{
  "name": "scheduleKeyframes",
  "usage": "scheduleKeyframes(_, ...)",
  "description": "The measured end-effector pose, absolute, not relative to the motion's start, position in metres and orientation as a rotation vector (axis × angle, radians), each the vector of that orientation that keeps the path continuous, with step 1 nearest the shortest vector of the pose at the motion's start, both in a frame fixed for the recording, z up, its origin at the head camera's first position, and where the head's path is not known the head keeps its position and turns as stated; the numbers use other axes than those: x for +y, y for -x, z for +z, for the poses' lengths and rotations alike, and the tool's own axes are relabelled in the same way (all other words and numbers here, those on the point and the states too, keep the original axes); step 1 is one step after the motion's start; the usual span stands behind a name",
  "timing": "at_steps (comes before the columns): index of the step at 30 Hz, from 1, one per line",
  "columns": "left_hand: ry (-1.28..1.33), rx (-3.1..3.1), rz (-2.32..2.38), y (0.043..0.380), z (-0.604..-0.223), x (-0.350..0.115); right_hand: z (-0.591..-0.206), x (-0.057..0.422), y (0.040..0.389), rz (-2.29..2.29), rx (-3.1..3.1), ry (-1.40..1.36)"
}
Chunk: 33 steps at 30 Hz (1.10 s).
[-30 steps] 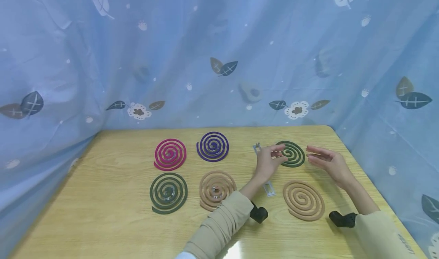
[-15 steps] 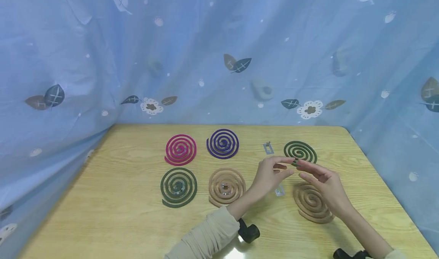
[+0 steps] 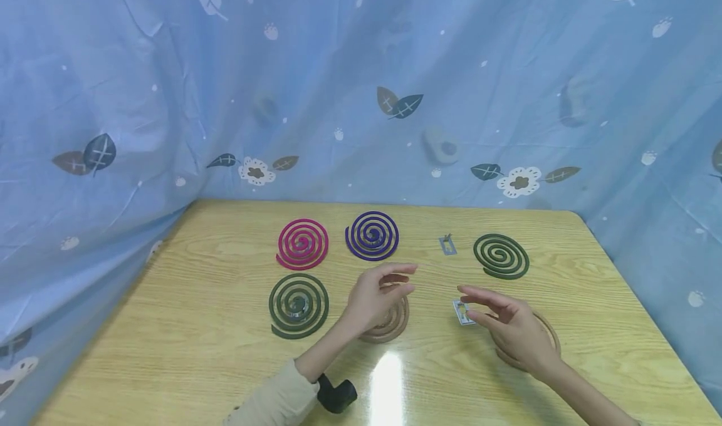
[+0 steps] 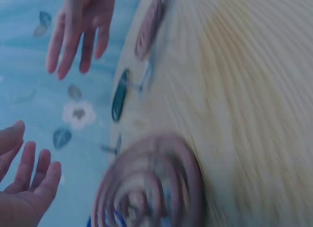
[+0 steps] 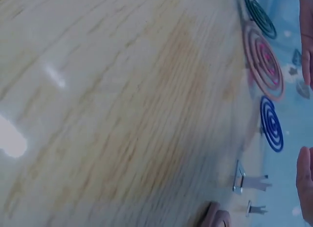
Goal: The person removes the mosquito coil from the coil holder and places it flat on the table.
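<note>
A: What fills most of the scene?

B: A blue leaf-print curtain (image 3: 316, 100), with a wooden table (image 3: 214, 326) in front of it.

A: And the person?

B: The left hand (image 3: 376, 294) and the right hand (image 3: 510, 329) hang above the table, palms turned toward each other. Both are empty, fingers gently bent and apart from the thumbs, and neither seems to touch anything.

A: Where are the coils?

B: The left tan coil (image 3: 386, 338) lies under the left hand, partly hidden; the right tan coil (image 3: 551, 327) shows only partly behind the right hand. The left green coil (image 3: 298, 304), the pink coil (image 3: 303, 244) and the purple coil (image 3: 373, 235) have a glint of metal at their centres. The right green coil (image 3: 499, 255) shows none.

A: Anything smaller?

B: Two metal stands with raised prongs: the near stand (image 3: 458, 311) by the right fingertips, the far stand (image 3: 443, 247) between the purple and right green coils.

A: Which step is this, then?

B: Probably a gap between grips, with coils being fitted to stands and two pairs left. The next move would call for a light pinch on a stand's thin frame, keeping its prong upright.
</note>
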State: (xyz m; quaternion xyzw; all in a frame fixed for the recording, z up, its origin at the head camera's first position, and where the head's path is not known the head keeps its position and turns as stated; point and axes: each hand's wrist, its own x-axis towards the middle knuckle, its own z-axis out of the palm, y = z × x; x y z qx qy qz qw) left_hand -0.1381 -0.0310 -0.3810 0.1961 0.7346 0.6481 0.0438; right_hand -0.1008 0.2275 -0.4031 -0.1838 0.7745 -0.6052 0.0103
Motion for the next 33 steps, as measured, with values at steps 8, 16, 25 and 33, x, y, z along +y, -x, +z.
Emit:
scheduleKeyframes(8,-0.425,2.259,2.062,0.136,-0.394,-0.081,-0.412,0.212,0.111,-1.692,2.260,0.761)
scheduleKeyframes(16,-0.385,2.401,2.005,0.129,-0.408,-0.104,-0.419,0.195,0.121,-1.659,2.144,0.869)
scheduleKeyframes(25,-0.444,2.646,1.855,0.123,-0.421,-0.114,-0.432,0.186,0.129,-1.671,2.179,0.905)
scheduleKeyframes(33,-0.524,2.740,1.645,0.121,-0.426,-0.114,-0.433,0.176,0.136,-1.668,2.211,0.930)
